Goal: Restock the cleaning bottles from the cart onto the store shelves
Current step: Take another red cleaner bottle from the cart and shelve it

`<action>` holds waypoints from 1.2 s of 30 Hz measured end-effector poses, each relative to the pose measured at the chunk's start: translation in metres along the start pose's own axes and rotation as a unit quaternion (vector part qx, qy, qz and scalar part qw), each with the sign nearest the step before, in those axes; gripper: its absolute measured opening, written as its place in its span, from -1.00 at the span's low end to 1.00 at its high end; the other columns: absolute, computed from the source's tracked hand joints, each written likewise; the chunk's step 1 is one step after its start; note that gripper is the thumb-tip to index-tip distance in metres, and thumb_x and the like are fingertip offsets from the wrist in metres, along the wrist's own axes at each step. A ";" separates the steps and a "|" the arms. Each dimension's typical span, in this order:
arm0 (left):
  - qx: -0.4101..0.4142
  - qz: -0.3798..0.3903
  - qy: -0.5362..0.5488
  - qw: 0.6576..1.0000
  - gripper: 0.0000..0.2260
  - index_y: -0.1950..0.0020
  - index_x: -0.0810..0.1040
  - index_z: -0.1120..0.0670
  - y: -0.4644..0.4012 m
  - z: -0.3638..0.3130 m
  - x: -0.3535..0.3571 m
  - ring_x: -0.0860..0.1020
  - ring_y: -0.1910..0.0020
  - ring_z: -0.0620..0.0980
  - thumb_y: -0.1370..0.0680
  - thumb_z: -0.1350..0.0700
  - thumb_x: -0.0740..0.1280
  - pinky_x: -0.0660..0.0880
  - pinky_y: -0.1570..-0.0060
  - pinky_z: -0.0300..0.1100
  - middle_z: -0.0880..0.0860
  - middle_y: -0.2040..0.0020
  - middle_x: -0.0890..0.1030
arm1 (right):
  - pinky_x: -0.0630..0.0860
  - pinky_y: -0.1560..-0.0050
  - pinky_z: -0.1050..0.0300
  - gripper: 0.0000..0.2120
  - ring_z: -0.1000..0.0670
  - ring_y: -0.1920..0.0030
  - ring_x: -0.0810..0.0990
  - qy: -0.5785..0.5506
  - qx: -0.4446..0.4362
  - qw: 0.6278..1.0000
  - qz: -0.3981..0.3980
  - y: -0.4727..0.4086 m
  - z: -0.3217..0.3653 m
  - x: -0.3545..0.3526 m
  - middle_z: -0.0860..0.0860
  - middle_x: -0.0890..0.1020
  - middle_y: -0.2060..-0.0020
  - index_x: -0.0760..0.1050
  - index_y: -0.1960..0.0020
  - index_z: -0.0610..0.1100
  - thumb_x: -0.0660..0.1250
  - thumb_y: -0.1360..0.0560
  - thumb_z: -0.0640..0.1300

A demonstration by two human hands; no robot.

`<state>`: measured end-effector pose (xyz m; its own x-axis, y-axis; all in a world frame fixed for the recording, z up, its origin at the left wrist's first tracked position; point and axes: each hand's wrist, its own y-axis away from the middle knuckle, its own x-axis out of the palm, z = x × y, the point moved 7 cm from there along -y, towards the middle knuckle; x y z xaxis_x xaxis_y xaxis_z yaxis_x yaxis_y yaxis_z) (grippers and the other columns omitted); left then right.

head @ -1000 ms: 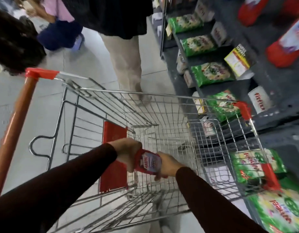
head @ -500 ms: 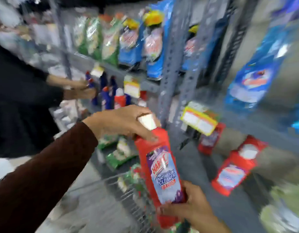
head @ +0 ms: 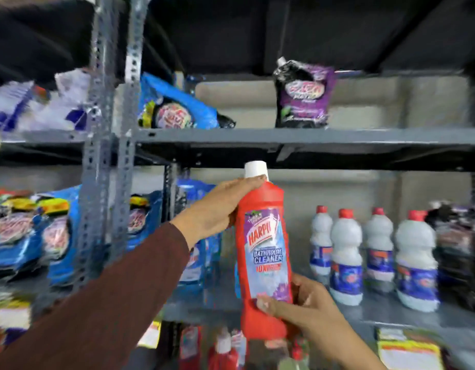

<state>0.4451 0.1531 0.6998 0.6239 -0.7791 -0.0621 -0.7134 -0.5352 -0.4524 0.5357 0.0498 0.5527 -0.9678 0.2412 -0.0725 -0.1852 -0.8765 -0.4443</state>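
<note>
Since the last frame, view swung up from the lower shelves to face the rack head-on; bottle went from tilted to near upright, raised in front of the middle shelf.

Red plastic bathroom-cleaner bottle with white cap (head: 263, 260) is in both hands, off any surface. Label reads "HARPI…" (cut at the edge), "BATHROOM CLEANER", then a red line I can't make out. Left hand (head: 217, 209) wraps the shoulder just under the cap, fingers over the top. Right hand (head: 303, 305) grips the lower body, thumb on the label's bottom edge. Cap top sits just below the front edge of the grey metal upper shelf (head: 311, 136).

Middle grey shelf (head: 391, 313): row of four white plastic bottles with red caps and blue labels (head: 375, 252) stands right of the held bottle, label text too blurred to read. Open shelf between that row and the blue pouches (head: 196, 252) on the left, behind the bottle. Dark pouches (head: 455, 249) at the shelf's far right end.

Upper shelf: black and purple spouted pouch (head: 301, 94) upright, blue pouch (head: 177, 105) leaning at the left end, wide bare stretch to the right. Brand writing unreadable.

Perforated grey steel uprights (head: 108, 129) split the bays; left bay holds more blue pouches. Red bottles (head: 223, 348) and yellow price tags (head: 407, 348) below, blurred.
</note>
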 end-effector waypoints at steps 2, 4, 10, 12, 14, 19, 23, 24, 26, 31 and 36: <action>0.017 0.024 -0.010 1.000 -0.81 0.03 0.64 0.09 -0.011 -0.015 0.019 0.61 0.31 -0.09 -0.56 -0.01 0.32 0.56 0.19 -0.24 0.06 0.18 0.69 | 0.66 -0.06 -0.06 -0.55 -0.20 -0.03 0.70 0.006 -0.015 1.000 -0.022 0.001 0.016 -0.017 -0.25 0.72 -0.04 0.60 -0.15 -0.32 0.58 -0.28 -0.28; 0.021 0.035 -0.018 0.999 -0.70 -0.11 0.61 0.14 -0.015 -0.025 0.032 0.60 0.15 0.03 -0.54 -0.05 0.35 0.54 0.02 -0.13 0.23 -0.03 0.64 | 0.64 -0.08 -0.19 -0.60 -0.26 -0.07 0.69 0.013 -0.026 0.999 -0.036 0.005 0.028 -0.026 -0.23 0.73 -0.04 0.62 -0.13 -0.29 0.57 -0.31 -0.29; 0.034 0.025 -0.023 0.999 -0.51 -0.27 0.57 0.20 -0.022 -0.035 0.046 0.57 -0.07 0.19 -0.51 -0.13 0.37 0.51 -0.21 0.07 0.31 -0.25 0.59 | 0.70 0.28 -0.12 -0.70 -0.23 0.05 0.74 0.026 -0.003 0.999 -0.033 0.011 0.039 -0.034 -0.13 0.75 -0.02 0.61 -0.12 -0.17 0.52 -0.40 -0.24; 0.039 0.023 -0.027 0.999 -0.50 -0.28 0.56 0.20 -0.024 -0.035 0.046 0.57 -0.09 0.19 -0.51 -0.14 0.37 0.49 -0.25 0.09 0.32 -0.26 0.57 | 0.71 0.27 -0.15 -0.68 -0.25 0.01 0.73 0.025 -0.001 0.999 -0.032 0.010 0.040 -0.036 -0.13 0.75 -0.03 0.59 -0.15 -0.18 0.52 -0.41 -0.24; 0.036 0.016 -0.034 0.999 -0.46 -0.30 0.53 0.21 -0.024 -0.032 0.044 0.59 -0.10 0.21 -0.50 -0.17 0.37 0.50 -0.22 0.06 0.31 -0.26 0.58 | 0.71 0.25 -0.16 -0.67 -0.24 0.01 0.73 0.029 -0.001 0.999 -0.034 0.009 0.038 -0.036 -0.12 0.75 -0.03 0.58 -0.15 -0.16 0.52 -0.41 -0.24; 0.013 -0.001 -0.042 0.999 -0.55 -0.16 0.60 0.14 -0.012 -0.002 0.030 0.65 0.04 0.11 -0.49 -0.21 0.36 0.56 -0.16 0.04 0.22 -0.09 0.68 | 0.70 0.32 0.01 -0.68 -0.11 0.14 0.75 0.026 0.020 0.999 -0.007 0.007 0.003 -0.028 -0.13 0.76 0.01 0.59 -0.13 -0.17 0.52 -0.39 -0.26; -0.035 -0.012 -0.053 0.998 -0.71 0.02 0.61 0.03 0.011 0.048 0.004 0.67 0.22 -0.04 -0.56 -0.16 0.28 0.60 0.07 -0.13 0.04 0.17 0.72 | 0.68 0.09 0.00 -0.64 -0.13 0.02 0.73 -0.003 0.057 0.998 0.021 0.007 -0.051 -0.006 -0.16 0.75 -0.03 0.59 -0.17 -0.25 0.51 -0.39 -0.34; -0.050 -0.014 -0.054 0.997 -0.71 0.03 0.62 0.04 0.017 0.062 -0.004 0.67 0.25 -0.06 -0.57 -0.16 0.27 0.62 0.14 -0.19 0.02 0.21 0.72 | 0.67 0.01 -0.01 -0.64 -0.16 -0.02 0.72 -0.003 0.064 0.998 0.030 0.006 -0.067 0.001 -0.18 0.74 -0.04 0.60 -0.17 -0.26 0.52 -0.38 -0.36; -0.084 -0.025 -0.053 0.995 -0.70 0.04 0.63 0.05 0.034 0.093 -0.023 0.67 0.26 -0.09 -0.57 -0.14 0.26 0.61 0.19 -0.24 0.00 0.23 0.72 | 0.65 -0.10 -0.06 -0.62 -0.18 -0.07 0.70 0.005 0.080 0.995 0.057 0.008 -0.101 0.020 -0.20 0.72 -0.07 0.61 -0.17 -0.28 0.53 -0.36 -0.37; -0.160 -0.054 -0.053 0.984 -0.71 -0.10 0.64 0.10 0.088 0.184 -0.067 0.69 0.06 -0.06 -0.60 -0.06 0.25 0.58 -0.09 -0.12 0.04 0.01 0.74 | 0.63 0.04 0.17 -0.58 0.02 0.06 0.72 -0.009 0.128 0.987 0.092 0.020 -0.204 0.071 -0.03 0.76 0.04 0.62 -0.14 -0.22 0.52 -0.32 -0.47; -0.191 -0.086 -0.086 0.974 -0.68 -0.09 0.61 0.16 0.132 0.268 -0.108 0.57 -0.06 0.14 -0.56 -0.08 0.33 0.48 -0.12 -0.02 0.22 -0.11 0.64 | 0.65 -0.05 0.10 -0.44 -0.02 -0.06 0.72 0.013 0.147 0.987 0.059 0.019 -0.312 0.114 0.00 0.75 -0.01 0.57 -0.17 -0.16 0.60 -0.22 -0.42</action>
<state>0.3692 0.2535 0.4078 0.7657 -0.6181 -0.1777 -0.6394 -0.7614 -0.1066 0.4749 0.1908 0.2571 -0.9817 0.1370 -0.1321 -0.1162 -0.9812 -0.1538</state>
